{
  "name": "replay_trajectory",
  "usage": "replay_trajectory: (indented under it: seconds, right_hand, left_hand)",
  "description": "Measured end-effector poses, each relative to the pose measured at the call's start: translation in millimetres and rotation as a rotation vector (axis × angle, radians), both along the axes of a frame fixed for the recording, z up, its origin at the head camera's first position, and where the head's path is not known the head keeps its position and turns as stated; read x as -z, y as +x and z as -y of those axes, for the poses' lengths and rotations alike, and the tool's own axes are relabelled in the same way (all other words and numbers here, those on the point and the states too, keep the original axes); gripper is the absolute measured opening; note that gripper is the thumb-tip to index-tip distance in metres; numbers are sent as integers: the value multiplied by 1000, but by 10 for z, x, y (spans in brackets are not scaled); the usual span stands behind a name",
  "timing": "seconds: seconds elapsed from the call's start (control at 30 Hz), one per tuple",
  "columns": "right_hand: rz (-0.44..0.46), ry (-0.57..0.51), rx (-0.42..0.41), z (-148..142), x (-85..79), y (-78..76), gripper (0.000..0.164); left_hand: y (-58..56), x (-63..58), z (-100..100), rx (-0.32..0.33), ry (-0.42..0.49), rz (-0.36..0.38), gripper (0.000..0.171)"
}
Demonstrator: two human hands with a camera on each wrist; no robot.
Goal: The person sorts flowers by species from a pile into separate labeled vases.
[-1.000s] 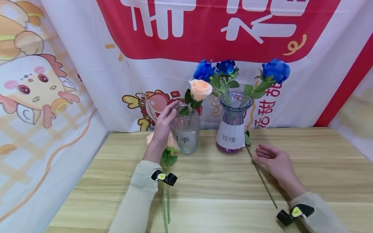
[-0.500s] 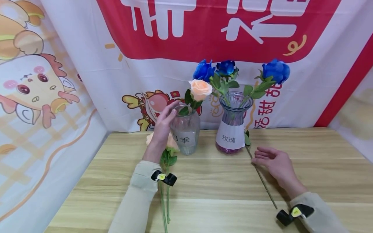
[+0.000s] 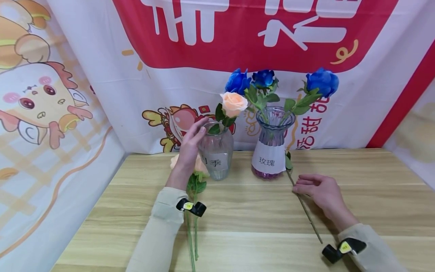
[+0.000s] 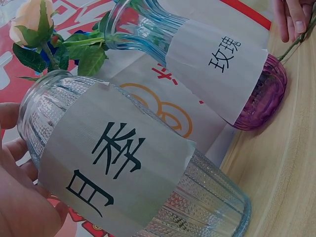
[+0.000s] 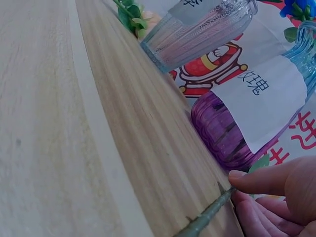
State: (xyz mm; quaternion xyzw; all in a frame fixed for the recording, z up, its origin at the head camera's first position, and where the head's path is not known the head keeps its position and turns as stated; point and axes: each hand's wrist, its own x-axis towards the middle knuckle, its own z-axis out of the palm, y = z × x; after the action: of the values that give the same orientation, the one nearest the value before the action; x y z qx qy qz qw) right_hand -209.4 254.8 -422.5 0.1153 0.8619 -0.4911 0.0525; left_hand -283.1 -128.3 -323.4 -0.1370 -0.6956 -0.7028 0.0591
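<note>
In the head view, my left hand [image 3: 189,145] rests with extended fingers at the rim and side of the clear ribbed glass vase [image 3: 225,147]. One peach rose [image 3: 234,104] stands in it. My right hand [image 3: 323,192] pinches a long green flower stem [image 3: 310,219] between thumb and fingers, plainest in the right wrist view, where the thumb [image 5: 261,181] lies over the stem [image 5: 207,219]. That stem lies along the table, its leaf [image 3: 288,162] beside the purple-based glass vase [image 3: 268,174]; its bloom is hidden. Blue roses [image 3: 322,82] stand in this vase.
Peach roses [image 3: 201,167] with long stems [image 3: 196,238] lie on the wooden table [image 3: 255,226], partly behind my left forearm. Both vases bear paper labels with characters. A printed cloth [image 3: 190,87] hangs right behind the vases.
My right thumb and fingers have drawn slightly closer together at the flower stem. The left hand and both vases stay where they were.
</note>
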Motion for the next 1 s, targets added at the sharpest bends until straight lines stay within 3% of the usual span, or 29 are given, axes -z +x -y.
replay_trajectory:
  seconds: [0.2, 0.63, 1.0]
  right_hand:
    - [13, 28, 26, 46, -41, 23, 74]
    - [-27, 65, 89, 118, -49, -19, 54]
    - [49, -121, 16, 48, -140, -5, 60]
  left_hand:
    - [12, 2, -12, 6, 13, 1, 48]
    - [-12, 1, 14, -7, 3, 6, 47]
    - [7, -8, -1, -3, 0, -2, 49]
